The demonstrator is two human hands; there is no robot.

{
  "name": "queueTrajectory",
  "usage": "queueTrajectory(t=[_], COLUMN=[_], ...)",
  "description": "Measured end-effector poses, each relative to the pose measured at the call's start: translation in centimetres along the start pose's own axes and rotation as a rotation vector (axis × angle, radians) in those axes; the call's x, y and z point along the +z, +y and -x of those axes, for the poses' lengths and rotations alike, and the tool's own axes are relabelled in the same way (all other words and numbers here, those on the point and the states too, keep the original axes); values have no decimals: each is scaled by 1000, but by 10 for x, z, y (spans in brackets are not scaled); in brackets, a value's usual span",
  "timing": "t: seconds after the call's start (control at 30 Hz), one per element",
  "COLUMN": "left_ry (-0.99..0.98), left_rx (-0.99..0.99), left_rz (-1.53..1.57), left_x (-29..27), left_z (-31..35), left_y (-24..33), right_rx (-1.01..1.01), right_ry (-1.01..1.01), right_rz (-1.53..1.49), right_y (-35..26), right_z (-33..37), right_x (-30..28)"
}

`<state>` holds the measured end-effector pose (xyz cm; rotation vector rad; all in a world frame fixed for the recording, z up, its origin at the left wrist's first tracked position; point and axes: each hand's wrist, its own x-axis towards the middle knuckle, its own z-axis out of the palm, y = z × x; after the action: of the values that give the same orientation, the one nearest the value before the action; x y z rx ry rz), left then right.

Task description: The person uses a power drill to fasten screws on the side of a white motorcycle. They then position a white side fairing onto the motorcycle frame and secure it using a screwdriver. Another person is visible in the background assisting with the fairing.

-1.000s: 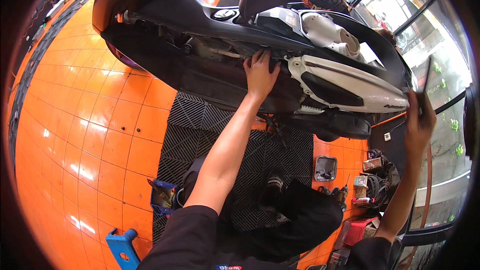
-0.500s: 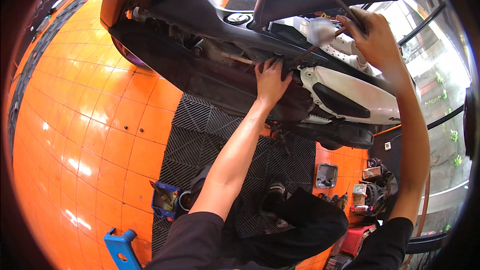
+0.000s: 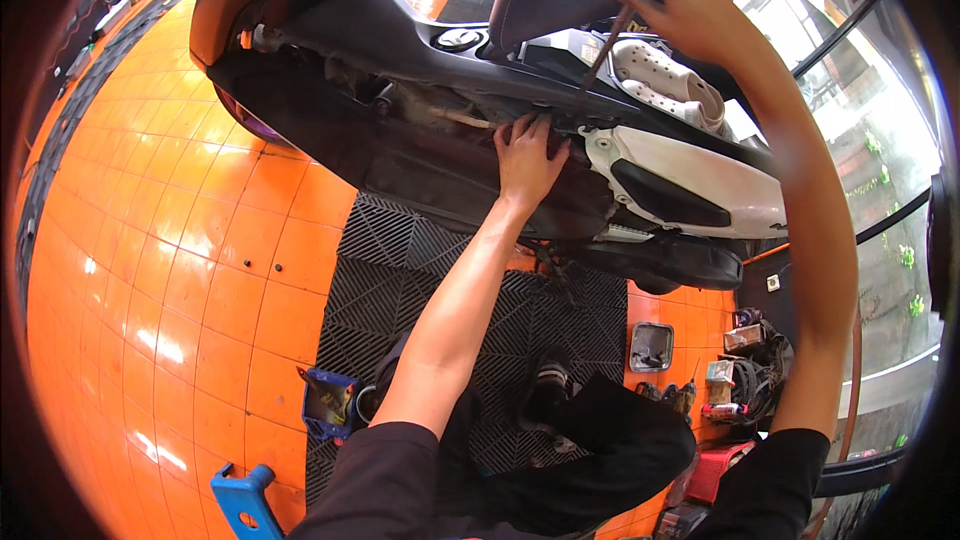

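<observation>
A scooter with black panels (image 3: 430,155) stands across the view, its side opened up and inner parts showing. My left hand (image 3: 530,162) rests on it at the edge of the opening, fingers spread and bent, tips partly hidden among dark parts. Above it, my right hand (image 3: 680,2) is closed round the crossbar of a dark T-handle wrench (image 3: 607,48). The wrench's shaft slants down toward the scooter body beside my left hand, and its lower end is lost in the dark there. Right of my left hand is a white cover (image 3: 735,165) with a black inset.
White clogs (image 3: 660,80) lie on the scooter near the seat (image 3: 560,0). Below are a black floor mat (image 3: 390,290), a metal tray (image 3: 652,347), a blue bin (image 3: 328,402) and a blue plastic stool (image 3: 245,500). Boxes and tools (image 3: 740,370) crowd the right.
My right hand has moved up and left, turning the T-handle wrench so its crossbar lies flatter and its shaft steeper. The clogs show more fully. My left hand stays at the opening.
</observation>
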<state>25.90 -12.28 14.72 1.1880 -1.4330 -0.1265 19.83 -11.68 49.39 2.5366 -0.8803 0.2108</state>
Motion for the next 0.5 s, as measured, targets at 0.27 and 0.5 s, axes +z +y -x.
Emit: queueTrajectory(t=[0.27, 0.5], left_ry=[12, 5], left_rx=[20, -4], left_rz=[-42, -76], left_x=[0, 1], left_z=[-1, -1], left_y=[-5, 3], right_rx=[248, 303], right_ry=[71, 332], right_rz=[318, 482], right_y=[-25, -26], right_z=[-57, -60], right_x=[41, 72])
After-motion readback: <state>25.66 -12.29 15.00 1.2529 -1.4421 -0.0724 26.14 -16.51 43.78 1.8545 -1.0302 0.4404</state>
